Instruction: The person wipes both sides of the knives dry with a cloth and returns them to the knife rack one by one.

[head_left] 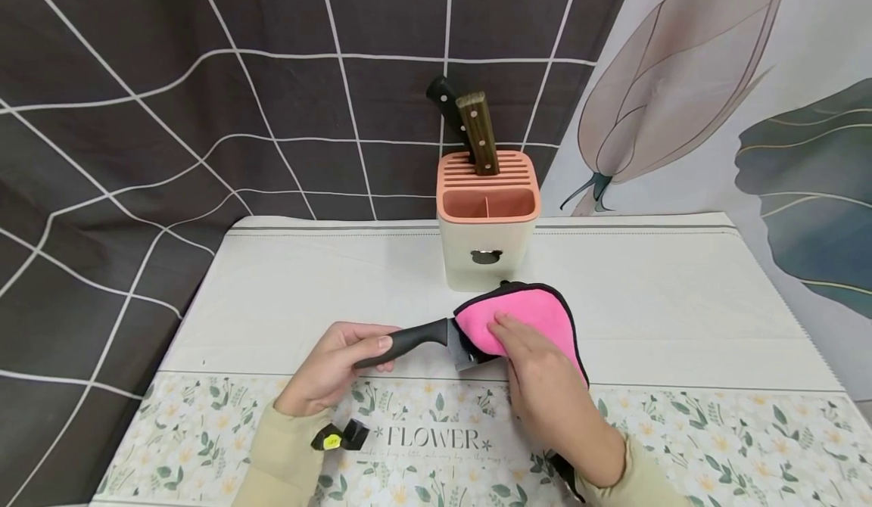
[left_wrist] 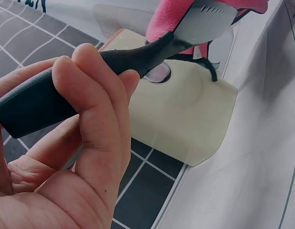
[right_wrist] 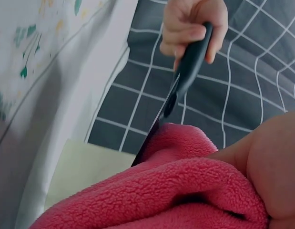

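My left hand grips the black handle of a kitchen knife, thumb on top and fingers curled round it. The knife's metal blade points right, most of it covered by a pink cloth with black edging. Over the blade, my right hand holds this cloth, its fingers lying across the pink face; its thumb is hidden in the head view. Fluffy folds of the cloth lie against the blade in the right wrist view. Both hands are raised above the table.
Behind the cloth stands a cream knife holder with an orange slotted top. A black-handled knife and a wooden-handled knife stand in it. A white cloth with a floral print covers the table. Dark checked fabric hangs behind.
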### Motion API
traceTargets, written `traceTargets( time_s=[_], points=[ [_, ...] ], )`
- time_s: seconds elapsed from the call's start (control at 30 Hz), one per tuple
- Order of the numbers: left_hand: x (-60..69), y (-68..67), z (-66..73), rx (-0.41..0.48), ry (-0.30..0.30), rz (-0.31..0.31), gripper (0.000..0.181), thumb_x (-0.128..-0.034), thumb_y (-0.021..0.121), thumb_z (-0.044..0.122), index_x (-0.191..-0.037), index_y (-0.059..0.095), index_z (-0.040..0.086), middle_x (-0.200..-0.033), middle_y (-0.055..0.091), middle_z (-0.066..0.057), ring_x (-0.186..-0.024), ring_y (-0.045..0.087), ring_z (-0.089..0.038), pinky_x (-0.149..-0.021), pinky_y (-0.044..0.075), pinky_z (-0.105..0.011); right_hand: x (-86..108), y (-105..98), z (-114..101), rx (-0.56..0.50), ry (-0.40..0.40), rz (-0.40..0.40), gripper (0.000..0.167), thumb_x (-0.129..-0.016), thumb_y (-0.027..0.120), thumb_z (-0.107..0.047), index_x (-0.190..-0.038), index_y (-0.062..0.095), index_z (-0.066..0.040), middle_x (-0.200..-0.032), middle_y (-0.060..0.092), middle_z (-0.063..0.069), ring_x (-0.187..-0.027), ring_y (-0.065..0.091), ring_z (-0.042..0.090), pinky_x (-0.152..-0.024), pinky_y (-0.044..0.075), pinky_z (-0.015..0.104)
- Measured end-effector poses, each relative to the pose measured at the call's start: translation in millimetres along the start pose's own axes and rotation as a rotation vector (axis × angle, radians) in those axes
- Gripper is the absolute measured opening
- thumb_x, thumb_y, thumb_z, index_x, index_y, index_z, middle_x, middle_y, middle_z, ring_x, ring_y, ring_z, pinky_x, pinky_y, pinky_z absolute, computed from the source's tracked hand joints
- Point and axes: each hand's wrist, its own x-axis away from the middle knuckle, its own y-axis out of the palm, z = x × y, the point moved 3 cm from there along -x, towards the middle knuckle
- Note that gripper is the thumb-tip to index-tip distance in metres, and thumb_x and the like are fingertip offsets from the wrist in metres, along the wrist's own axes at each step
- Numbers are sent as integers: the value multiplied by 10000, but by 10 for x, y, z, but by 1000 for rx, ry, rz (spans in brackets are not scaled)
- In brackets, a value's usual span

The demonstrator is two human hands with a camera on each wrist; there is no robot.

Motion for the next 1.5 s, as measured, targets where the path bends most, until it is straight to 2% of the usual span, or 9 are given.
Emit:
traceTargets(
  time_s=[0.2, 0.57, 0.67, 0.8, 0.9, 1.0, 1.13, 1.33, 1.5],
  points=[
    [5, -24, 6, 4, 16, -7, 386, -973, 593, 36, -1247, 541, -232, -1063, 719, -94, -750, 669, -84, -758, 574, -223, -22, -86, 104, 27, 51, -35, 410, -890, 617, 68, -1300, 617, 61, -1348, 609, 213, -1247, 579, 374, -1048, 457, 501],
    [24, -51, 40, -1, 54, -28, 323, -983, 574, 31, -1216, 604, -191, -851, 711, -28, -735, 640, -84, -751, 562, -225, -56, -221, 260, 38, 109, -48, 377, -897, 576, 88, -1272, 612, 101, -1309, 617, 258, -1235, 579, 400, -1030, 461, 531],
    [34, -51, 61, -8, 57, -30, 335, -985, 574, 37, -1215, 591, -206, -835, 706, -24, -737, 639, -85, -755, 561, -226, -62, -261, 295, 34, 131, -57, 372, -900, 579, 94, -1270, 606, 111, -1304, 614, 271, -1232, 577, 415, -1036, 453, 540],
    [47, -66, 81, -12, 50, -21, 345, -983, 579, 40, -1218, 585, -212, -893, 715, -46, -745, 641, -86, -748, 561, -221, -77, -327, 356, 39, 172, -53, 373, -897, 601, 96, -1270, 606, 112, -1297, 616, 275, -1219, 582, 424, -1025, 457, 549],
    [62, -92, 90, -6, 45, -11, 318, -985, 582, 46, -1214, 622, -172, -895, 711, -49, -741, 630, -88, -731, 556, -212, -83, -393, 420, 59, 199, 0, 376, -887, 628, 91, -1262, 612, 104, -1274, 625, 278, -1182, 595, 444, -990, 473, 567],
    [80, -120, 108, 5, 53, -9, 276, -993, 575, 49, -1203, 671, -101, -839, 695, -27, -733, 614, -97, -739, 542, -214, -73, -482, 500, 77, 235, 96, 367, -873, 633, 95, -1239, 622, 94, -1232, 637, 287, -1122, 610, 481, -932, 488, 600],
    [100, -147, 142, 16, 69, -16, 248, -1005, 553, 47, -1179, 721, -10, -806, 682, -11, -731, 599, -112, -762, 522, -223, -51, -627, 627, 91, 304, 193, 365, -872, 564, 104, -1231, 629, 92, -1180, 652, 300, -1050, 618, 527, -844, 490, 650],
    [125, -158, 191, 24, 94, -24, 260, -1008, 534, 31, -1152, 749, 54, -802, 686, -2, -734, 607, -108, -758, 524, -225, -16, -835, 840, 100, 474, 234, 395, -944, 463, 16, -1310, 605, 61, -1217, 634, 314, -1043, 579, 587, -792, 434, 702],
    [148, -148, 224, 35, 115, -51, 280, -1013, 513, 22, -1167, 745, 58, -814, 687, 6, -739, 606, -105, -740, 521, -218, 7, -944, 1006, 58, 538, 258, 391, -972, 441, -25, -1321, 601, 51, -1185, 639, 325, -995, 588, 581, -809, 422, 688]
  ],
)
